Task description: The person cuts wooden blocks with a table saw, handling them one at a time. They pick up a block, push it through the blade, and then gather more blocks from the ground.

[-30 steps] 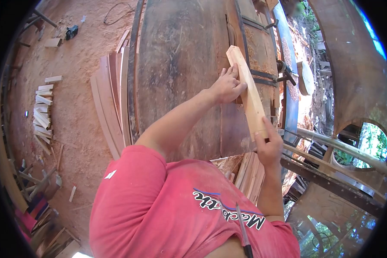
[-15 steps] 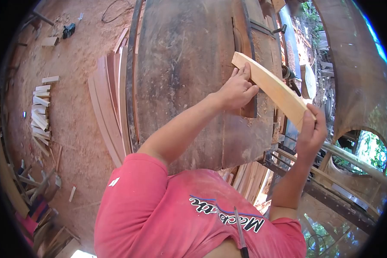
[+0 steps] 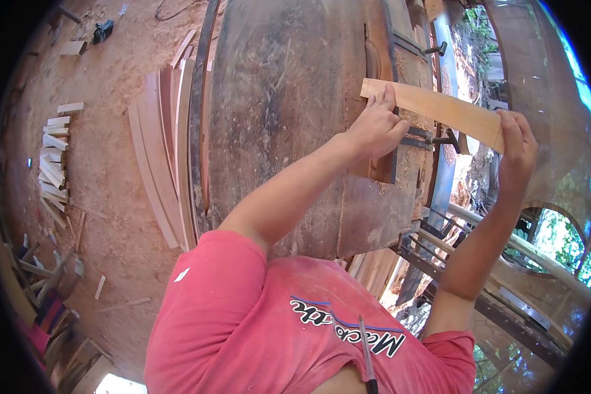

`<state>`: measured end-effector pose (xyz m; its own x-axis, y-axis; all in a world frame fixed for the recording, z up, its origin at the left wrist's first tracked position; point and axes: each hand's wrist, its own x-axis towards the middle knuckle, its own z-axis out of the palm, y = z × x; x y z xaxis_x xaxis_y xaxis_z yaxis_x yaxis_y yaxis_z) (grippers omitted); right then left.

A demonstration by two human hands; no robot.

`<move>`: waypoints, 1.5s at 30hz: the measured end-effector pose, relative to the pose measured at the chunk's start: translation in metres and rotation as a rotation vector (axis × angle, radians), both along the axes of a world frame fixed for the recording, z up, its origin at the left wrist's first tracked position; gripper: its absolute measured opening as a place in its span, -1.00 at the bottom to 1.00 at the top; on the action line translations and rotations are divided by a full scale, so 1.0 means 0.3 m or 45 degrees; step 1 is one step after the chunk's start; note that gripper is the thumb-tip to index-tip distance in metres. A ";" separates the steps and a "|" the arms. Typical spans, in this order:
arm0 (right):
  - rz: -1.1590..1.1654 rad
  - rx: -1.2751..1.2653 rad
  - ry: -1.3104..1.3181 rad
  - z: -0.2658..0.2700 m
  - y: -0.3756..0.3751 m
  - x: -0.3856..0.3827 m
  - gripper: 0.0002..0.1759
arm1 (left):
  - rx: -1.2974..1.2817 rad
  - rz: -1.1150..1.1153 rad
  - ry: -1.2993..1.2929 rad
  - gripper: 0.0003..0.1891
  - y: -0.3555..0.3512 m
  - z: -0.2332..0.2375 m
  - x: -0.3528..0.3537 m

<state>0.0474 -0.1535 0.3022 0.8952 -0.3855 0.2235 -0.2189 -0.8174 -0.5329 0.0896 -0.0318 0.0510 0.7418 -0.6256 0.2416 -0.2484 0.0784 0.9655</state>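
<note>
Wood strip (image 3: 440,108): right end hidden under fingers (image 3: 509,131) of the right hand (image 3: 519,157). Tabletop (image 3: 276,98): far end cut off at top edge. Dark object (image 3: 102,31) on floor (image 3: 111,171): too small to identify.

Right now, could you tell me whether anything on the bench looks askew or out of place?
Only the wooden strip: held between left hand and right hand, it slants across the worn table, its right end hanging past the edge. Sawdust litters the tabletop.
</note>
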 end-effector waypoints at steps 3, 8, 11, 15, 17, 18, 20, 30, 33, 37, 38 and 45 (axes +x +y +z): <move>0.028 -0.038 0.075 0.018 -0.035 0.052 -0.66 | -0.018 0.028 0.031 -0.42 -0.019 -0.002 0.007; 0.019 -0.031 0.108 0.035 -0.041 0.148 -0.65 | 0.005 0.055 0.079 -0.44 -0.035 0.003 0.028; 0.020 -0.023 0.128 0.044 -0.046 0.210 -0.63 | 0.031 0.035 0.095 -0.44 -0.042 0.005 0.045; 0.041 0.000 0.175 0.046 -0.074 0.275 -0.60 | 0.050 0.039 0.163 -0.44 -0.036 0.029 0.056; 0.133 -0.104 0.109 0.043 -0.056 0.241 -0.60 | 0.043 0.047 0.158 -0.44 -0.043 0.022 0.057; 0.228 -0.209 0.037 0.044 -0.046 0.212 -0.61 | 0.037 0.046 0.148 -0.44 -0.042 0.020 0.049; 0.177 -0.222 0.135 0.046 -0.073 0.094 -0.60 | 0.100 -0.036 0.112 -0.45 -0.027 0.015 0.025; -0.232 -0.143 0.550 -0.294 0.294 -0.740 -0.17 | 0.228 -0.186 -0.286 -0.52 0.103 -0.143 -0.243; -0.324 0.054 0.507 -0.511 0.347 -0.907 -0.13 | 0.507 -0.364 -0.490 -0.52 0.175 -0.165 -0.290; -0.407 0.114 0.425 -0.537 0.419 -1.011 -0.15 | 0.361 -0.058 -0.849 -0.83 0.213 -0.103 -0.418; -0.443 0.140 0.435 -0.506 0.434 -1.026 -0.16 | 0.361 -0.065 -0.869 -0.83 0.208 -0.087 -0.436; -0.390 1.147 -0.723 -0.326 0.279 -1.141 -0.26 | -0.398 -0.113 -0.930 -0.74 0.161 0.289 -0.567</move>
